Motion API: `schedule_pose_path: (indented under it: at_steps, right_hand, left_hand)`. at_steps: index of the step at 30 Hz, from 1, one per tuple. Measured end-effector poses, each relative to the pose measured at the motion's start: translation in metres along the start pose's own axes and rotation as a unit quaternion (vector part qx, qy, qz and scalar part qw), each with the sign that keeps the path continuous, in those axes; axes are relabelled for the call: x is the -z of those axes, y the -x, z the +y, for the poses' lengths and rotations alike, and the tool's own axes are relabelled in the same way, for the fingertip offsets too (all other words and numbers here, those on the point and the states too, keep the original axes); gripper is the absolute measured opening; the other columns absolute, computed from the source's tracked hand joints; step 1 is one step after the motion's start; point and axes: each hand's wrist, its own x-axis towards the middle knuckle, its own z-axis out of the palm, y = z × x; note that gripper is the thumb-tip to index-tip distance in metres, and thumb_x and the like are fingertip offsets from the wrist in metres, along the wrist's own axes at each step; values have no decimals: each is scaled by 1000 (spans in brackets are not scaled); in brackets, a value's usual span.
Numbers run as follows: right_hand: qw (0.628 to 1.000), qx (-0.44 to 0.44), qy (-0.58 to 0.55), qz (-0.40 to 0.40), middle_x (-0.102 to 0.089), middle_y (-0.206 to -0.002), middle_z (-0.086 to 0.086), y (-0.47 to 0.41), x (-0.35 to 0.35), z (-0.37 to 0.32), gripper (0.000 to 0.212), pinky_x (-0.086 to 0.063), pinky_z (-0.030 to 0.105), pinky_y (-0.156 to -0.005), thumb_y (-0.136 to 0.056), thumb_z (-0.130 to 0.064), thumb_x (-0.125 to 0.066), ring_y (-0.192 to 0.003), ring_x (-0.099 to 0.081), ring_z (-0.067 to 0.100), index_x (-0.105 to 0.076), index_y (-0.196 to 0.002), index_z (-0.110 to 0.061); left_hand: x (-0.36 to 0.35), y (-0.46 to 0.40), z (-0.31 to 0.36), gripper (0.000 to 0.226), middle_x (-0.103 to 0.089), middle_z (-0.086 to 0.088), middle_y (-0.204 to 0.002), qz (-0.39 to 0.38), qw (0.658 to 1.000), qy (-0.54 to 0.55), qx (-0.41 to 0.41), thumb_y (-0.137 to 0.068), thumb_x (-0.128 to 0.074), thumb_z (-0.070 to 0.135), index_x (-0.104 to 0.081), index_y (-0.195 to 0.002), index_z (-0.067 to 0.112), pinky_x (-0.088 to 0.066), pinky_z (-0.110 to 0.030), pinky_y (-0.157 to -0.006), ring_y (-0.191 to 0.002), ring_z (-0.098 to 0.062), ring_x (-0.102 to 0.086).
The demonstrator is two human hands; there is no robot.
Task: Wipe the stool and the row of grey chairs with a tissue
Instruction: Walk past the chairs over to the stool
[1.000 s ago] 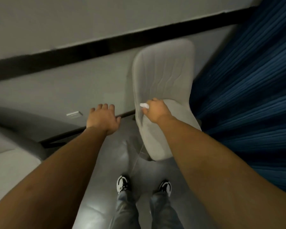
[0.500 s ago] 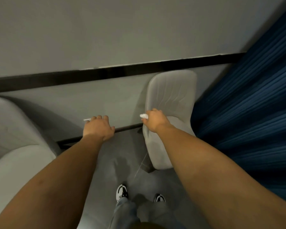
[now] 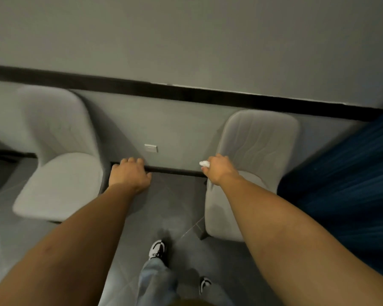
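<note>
White tissue [image 3: 204,163] half-hidden in right hand [image 3: 219,168]

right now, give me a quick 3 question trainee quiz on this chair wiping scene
1. True or false: the left hand holds the crumpled white tissue.
2. What lies beside the right-side padded grey chair, at the frame's right edge? A. dark blue pleated curtain B. wooden table C. glass door
3. Fill in: the small white wall plate sits between the two grey ____.

Key: 1 false, the right hand holds it; 2 A; 3 chairs.
</note>
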Motion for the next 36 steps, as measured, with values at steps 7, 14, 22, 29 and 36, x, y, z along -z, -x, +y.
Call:
schedule_pose_path:
  at_steps: [7, 14, 22, 29, 36]
  right_hand:
    - [993, 101, 61, -5, -57, -124, 15, 31, -2, 14, 44, -41, 36, -94, -100, -45, -46, -113, -53, 34, -62, -121, -10]
    - [982, 171, 74, -38, -57, -123, 13, 51, -24, -17, 40, -40, 37, -96, -99, -43, -46, -113, -52, 34, -62, -120, -13]
    - [952, 259, 146, -76, -53, -125, 11, 81, -64, -120, 42, -44, 39, -96, -101, -44, -44, -116, -48, 33, -59, -127, -16]
    - [900, 382, 204, -53, -54, -124, 13, 173, -110, -283, 44, -38, 35, -84, -100, -45, -44, -111, -50, 32, -59, -124, -11]
    - [863, 456, 205, -72, -56, -124, 16, 265, -170, -410, 43, -40, 36, -92, -101, -42, -43, -112, -52, 33, -59, -124, -10]
  left_hand:
    - [-11, 93, 37, 60, -53, -9, -130, -15, 998, 7, 65, -86, -41, 59, -49, -129, 18, -40, -44, -96, -121, -29, -46]
    - [-6, 139, 20, 58, -54, -10, -127, -5, 989, 24, 149, -87, -43, 58, -49, -127, 17, -40, -44, -93, -119, -30, -48]
    - [-27, 227, -48, 58, -55, -9, -127, 16, 973, 75, 220, -85, -42, 57, -50, -127, 18, -42, -45, -95, -120, -29, -48]
    - [-72, 371, -172, 59, -54, -9, -130, -25, 924, 110, 366, -88, -39, 56, -48, -131, 17, -39, -45, -94, -121, -29, -47]
    - [-124, 507, -281, 57, -54, -7, -129, -92, 869, 121, 471, -88, -38, 56, -47, -130, 18, -40, -45, -91, -120, -28, -47]
